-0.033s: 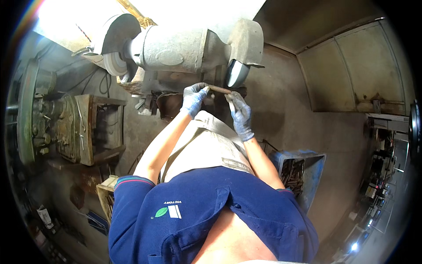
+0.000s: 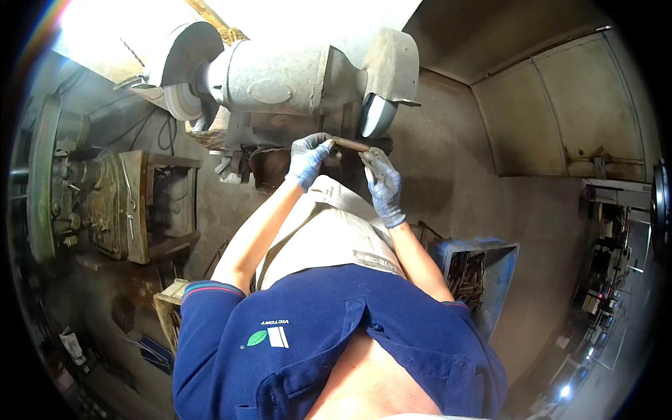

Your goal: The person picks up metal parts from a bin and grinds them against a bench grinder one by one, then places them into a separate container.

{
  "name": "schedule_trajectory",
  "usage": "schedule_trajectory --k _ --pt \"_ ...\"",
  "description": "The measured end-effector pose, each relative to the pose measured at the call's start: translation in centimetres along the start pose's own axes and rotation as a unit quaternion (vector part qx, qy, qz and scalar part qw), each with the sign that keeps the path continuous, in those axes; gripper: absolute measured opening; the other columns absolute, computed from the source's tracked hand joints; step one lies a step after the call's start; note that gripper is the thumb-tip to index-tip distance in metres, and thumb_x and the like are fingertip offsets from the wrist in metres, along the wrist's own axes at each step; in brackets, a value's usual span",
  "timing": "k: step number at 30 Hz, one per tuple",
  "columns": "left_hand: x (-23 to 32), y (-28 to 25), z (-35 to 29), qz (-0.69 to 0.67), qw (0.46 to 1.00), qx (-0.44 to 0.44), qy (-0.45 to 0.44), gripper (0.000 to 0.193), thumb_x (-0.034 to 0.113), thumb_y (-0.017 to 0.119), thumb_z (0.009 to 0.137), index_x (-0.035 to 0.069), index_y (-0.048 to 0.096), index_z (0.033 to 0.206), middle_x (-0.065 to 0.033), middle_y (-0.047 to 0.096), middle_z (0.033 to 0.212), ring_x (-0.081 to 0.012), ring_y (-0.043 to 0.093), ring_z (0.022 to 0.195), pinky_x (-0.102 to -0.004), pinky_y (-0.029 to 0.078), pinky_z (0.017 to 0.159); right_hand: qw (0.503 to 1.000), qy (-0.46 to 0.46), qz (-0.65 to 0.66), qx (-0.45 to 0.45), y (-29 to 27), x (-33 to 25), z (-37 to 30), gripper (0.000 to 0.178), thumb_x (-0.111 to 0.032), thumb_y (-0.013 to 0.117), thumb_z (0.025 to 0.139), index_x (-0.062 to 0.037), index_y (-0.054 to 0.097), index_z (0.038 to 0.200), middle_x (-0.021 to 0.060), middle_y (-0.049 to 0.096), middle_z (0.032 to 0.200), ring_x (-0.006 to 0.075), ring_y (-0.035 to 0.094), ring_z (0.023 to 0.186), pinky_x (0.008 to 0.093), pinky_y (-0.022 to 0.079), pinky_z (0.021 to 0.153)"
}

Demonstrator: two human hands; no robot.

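Note:
A short brownish metal rod (image 2: 351,144) is stretched between my gloved hands, just in front of a bench grinder (image 2: 276,80). My left hand (image 2: 306,159) is closed on the rod's left end, thumb and fingers pinching it. At the other end, my right hand (image 2: 382,182) grips with its fingertips. Both gloves are blue and grey, dirty at the fingers. The grinder's right wheel (image 2: 379,116) sits just above the rod's right end, under a metal guard; the rod looks apart from it. A second, pale wheel (image 2: 183,102) shows at the grinder's left.
A blue bin (image 2: 498,280) by my right elbow contains several rusty metal pieces (image 2: 465,274). On the left stands a greenish machine (image 2: 94,203) with a metal stand. A wooden crate (image 2: 168,308) is beside my left elbow. Pale sheeting (image 2: 329,234) covers my lap. A metal panel (image 2: 560,112) rises at right.

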State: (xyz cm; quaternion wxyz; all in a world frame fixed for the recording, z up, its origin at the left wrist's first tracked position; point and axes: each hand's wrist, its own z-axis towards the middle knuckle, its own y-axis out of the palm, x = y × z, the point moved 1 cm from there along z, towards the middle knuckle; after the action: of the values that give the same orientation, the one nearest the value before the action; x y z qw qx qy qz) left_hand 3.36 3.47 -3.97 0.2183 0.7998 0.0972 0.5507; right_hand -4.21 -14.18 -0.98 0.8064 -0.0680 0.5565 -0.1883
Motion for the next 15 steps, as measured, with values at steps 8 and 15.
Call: schedule_trajectory --k 8,15 --pt "4.8 2.0 -6.6 -0.023 0.997 -0.065 0.033 0.018 0.002 0.062 0.084 -0.005 0.063 0.100 -0.0087 0.066 0.086 -0.0133 0.063 0.072 -0.0266 0.055 0.068 0.993 -0.102 -0.054 0.001 -2.8 -7.6 -1.7 0.040 -0.023 0.070 0.078 0.0000 0.063 0.110 0.0169 0.058 0.115 0.0294 0.053 0.113 0.0378 0.042 0.096" --pt "6.9 2.3 -8.6 0.009 0.995 -0.088 0.055 0.019 0.005 0.065 0.084 -0.002 0.064 0.102 -0.0058 0.066 0.087 -0.0080 0.060 0.075 -0.0216 0.051 0.069 0.982 -0.171 -0.083 0.008 -3.5 -9.9 -1.8 0.048 -0.034 0.070 0.077 0.0012 0.063 0.109 0.0181 0.059 0.112 0.0295 0.056 0.110 0.0388 0.042 0.095"
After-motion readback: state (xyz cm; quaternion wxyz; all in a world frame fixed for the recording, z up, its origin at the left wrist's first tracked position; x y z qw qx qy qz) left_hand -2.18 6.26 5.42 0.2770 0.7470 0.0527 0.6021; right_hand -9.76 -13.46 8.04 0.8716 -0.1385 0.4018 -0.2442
